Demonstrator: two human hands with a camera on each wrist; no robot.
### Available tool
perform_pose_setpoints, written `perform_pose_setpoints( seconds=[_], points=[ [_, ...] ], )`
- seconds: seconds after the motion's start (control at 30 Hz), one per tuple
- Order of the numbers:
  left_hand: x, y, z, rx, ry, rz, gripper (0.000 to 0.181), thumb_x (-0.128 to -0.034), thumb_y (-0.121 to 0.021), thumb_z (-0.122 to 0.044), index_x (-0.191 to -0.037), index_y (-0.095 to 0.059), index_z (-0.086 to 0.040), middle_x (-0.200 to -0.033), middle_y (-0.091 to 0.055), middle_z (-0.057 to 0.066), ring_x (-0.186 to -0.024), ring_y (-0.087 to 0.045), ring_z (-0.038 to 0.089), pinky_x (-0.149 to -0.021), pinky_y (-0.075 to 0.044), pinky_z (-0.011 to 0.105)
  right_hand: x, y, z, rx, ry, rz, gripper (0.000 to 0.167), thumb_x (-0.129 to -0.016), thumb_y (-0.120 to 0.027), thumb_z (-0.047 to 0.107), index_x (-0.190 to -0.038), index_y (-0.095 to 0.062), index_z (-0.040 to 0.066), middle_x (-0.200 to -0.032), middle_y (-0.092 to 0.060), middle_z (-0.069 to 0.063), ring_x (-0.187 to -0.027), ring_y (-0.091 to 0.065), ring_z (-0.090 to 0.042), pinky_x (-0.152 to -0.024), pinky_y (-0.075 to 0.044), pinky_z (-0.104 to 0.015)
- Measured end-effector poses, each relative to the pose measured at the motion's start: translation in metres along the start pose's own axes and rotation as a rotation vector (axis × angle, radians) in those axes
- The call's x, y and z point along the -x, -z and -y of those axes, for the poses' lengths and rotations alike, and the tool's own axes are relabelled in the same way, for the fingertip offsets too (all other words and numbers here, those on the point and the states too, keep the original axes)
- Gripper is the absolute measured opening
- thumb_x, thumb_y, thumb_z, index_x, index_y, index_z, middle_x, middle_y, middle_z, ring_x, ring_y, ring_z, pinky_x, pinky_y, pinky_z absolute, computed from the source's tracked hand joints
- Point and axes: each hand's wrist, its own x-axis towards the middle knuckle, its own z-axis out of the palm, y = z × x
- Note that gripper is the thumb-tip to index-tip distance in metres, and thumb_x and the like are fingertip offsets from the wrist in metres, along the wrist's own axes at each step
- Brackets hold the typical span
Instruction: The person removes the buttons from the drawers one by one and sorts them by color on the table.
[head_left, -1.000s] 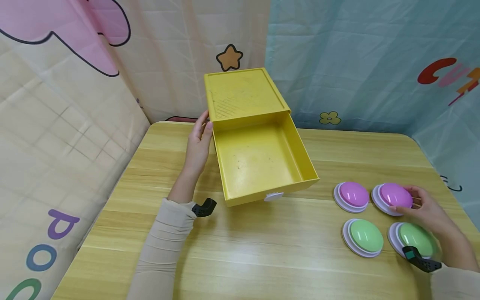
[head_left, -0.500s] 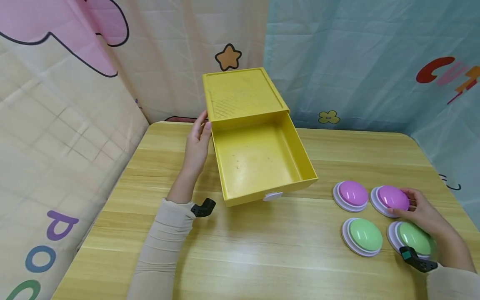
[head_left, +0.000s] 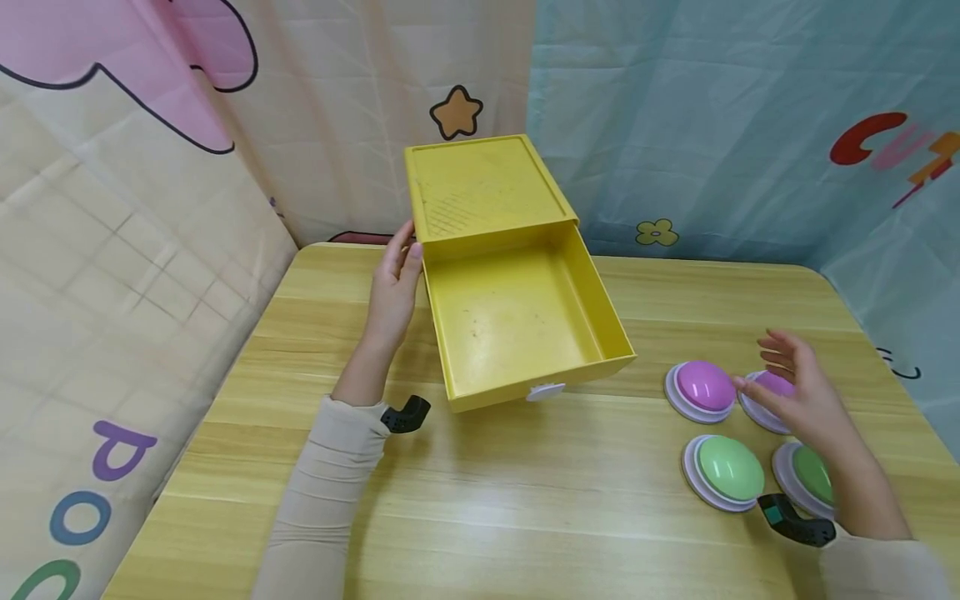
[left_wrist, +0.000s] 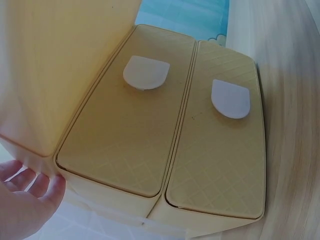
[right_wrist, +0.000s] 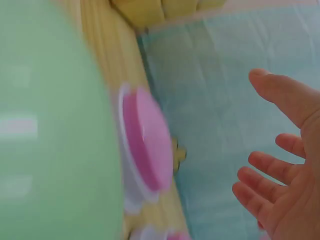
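Observation:
A yellow drawer cabinet [head_left: 487, 185] stands at the back of the table with its top drawer [head_left: 517, 329] pulled out; no contents show inside it. My left hand [head_left: 393, 287] rests against the cabinet's left side, and its fingertips touch the body near a corner in the left wrist view. At right sit two pink domed buttons, one nearer the cabinet [head_left: 705, 386] and one farther right [head_left: 776, 382]. Green domed buttons lie in front, left [head_left: 730, 468] and right [head_left: 813, 477]. Above the right-hand pair hovers my right hand [head_left: 798, 383], fingers spread, holding nothing and partly hiding both.
Two lower drawers, one beside the other in the left wrist view, are closed and carry white handles [left_wrist: 146, 72]. The wooden table [head_left: 555, 500] reaches back to a printed curtain [head_left: 675, 125]. Another curtain [head_left: 150, 250] hangs along the left side.
My right hand has left the far-right pink button, rising and shifting left with its fingers opened. That button stays on the table. The left hand and the cabinet look the same.

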Motion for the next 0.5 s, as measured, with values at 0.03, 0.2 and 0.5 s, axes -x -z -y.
perform_pose_setpoints(
  seconds=[0.03, 0.2, 0.5],
  points=[
    [0.000, 0.000, 0.000, 0.000, 0.001, -0.001, 0.052, -0.1155, -0.039, -0.017, -0.165, -0.031, -0.003, -0.169, -0.036, 0.015, -0.154, -0.038, 0.035, -0.129, -0.032, 0.049, 0.000, -0.005, 0.008, -0.012, 0.034, -0.017, 0.082, -0.100, -0.071, 0.008, -0.161, -0.018, -0.007, -0.148, -0.045, -0.020, -0.132, -0.046, -0.007, -0.097, -0.027, 0.007],
    [-0.001, 0.000, 0.001, 0.001, 0.001, -0.005, 0.051, -0.1155, -0.039, -0.017, -0.164, -0.031, -0.002, -0.169, -0.036, 0.016, -0.154, -0.039, 0.036, -0.129, -0.032, 0.049, 0.004, -0.030, 0.047, -0.159, 0.229, -0.076, 0.063, -0.090, -0.071, -0.016, -0.144, -0.043, -0.001, -0.128, -0.052, 0.026, -0.115, -0.051, 0.014, -0.097, -0.038, 0.002],
    [-0.001, 0.001, 0.000, 0.004, 0.006, -0.002, 0.052, -0.1156, -0.039, -0.017, -0.165, -0.031, -0.002, -0.169, -0.035, 0.015, -0.154, -0.038, 0.035, -0.129, -0.032, 0.048, 0.016, -0.069, 0.104, -0.445, 0.488, -0.065, 0.054, -0.077, -0.067, -0.032, -0.123, -0.059, -0.006, -0.117, -0.069, 0.008, -0.108, -0.067, -0.003, -0.097, -0.051, -0.007]
  ],
)
